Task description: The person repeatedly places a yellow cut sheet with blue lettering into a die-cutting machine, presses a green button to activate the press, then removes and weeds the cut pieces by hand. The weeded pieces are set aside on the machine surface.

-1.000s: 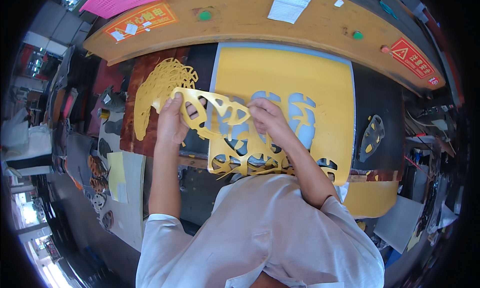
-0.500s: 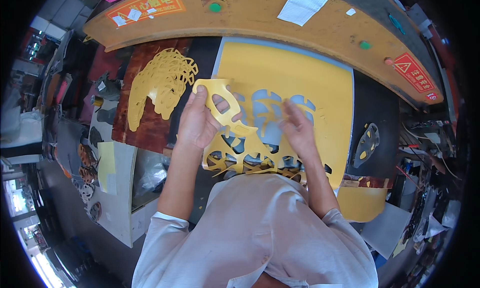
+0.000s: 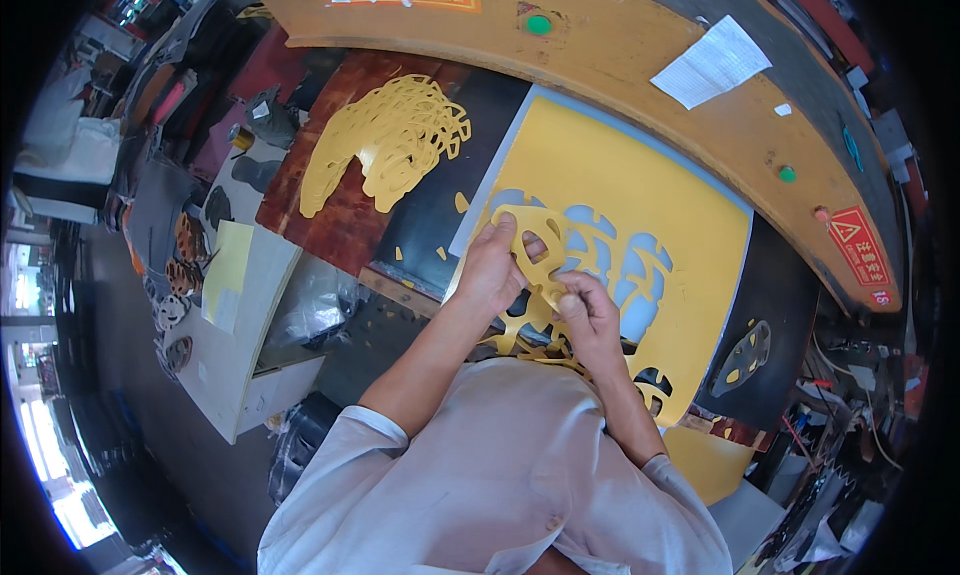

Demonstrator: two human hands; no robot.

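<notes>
A yellow cut-out piece with oval openings (image 3: 541, 221) is held up between my hands. My left hand (image 3: 490, 273) grips its upper left edge, thumb on top and fingers behind. My right hand (image 3: 590, 320) pinches its lower end. Beneath lies a large yellow sheet (image 3: 650, 180), with shoe-part-shaped gaps showing the pale blue board (image 3: 640, 320) under it. The sheet's near part is a lattice of cut strips, bunched against my shirt. Left of the sheet, a heap of similar yellow cut-outs (image 3: 390, 125) sits on a reddish-brown board (image 3: 290, 203).
An orange machine beam (image 3: 600, 35) crosses the far side, with green buttons (image 3: 538, 25) and a paper sheet (image 3: 712, 63) on it. A dark openwork cutting die (image 3: 742, 359) lies at right. Small yellow scraps (image 3: 461, 203) dot the dark surface. A side table (image 3: 215, 370) stands left.
My right hand has come in from over the sheet and now grips the lower end of the yellow piece. My left hand still holds it. The view has turned, shifting the scene.
</notes>
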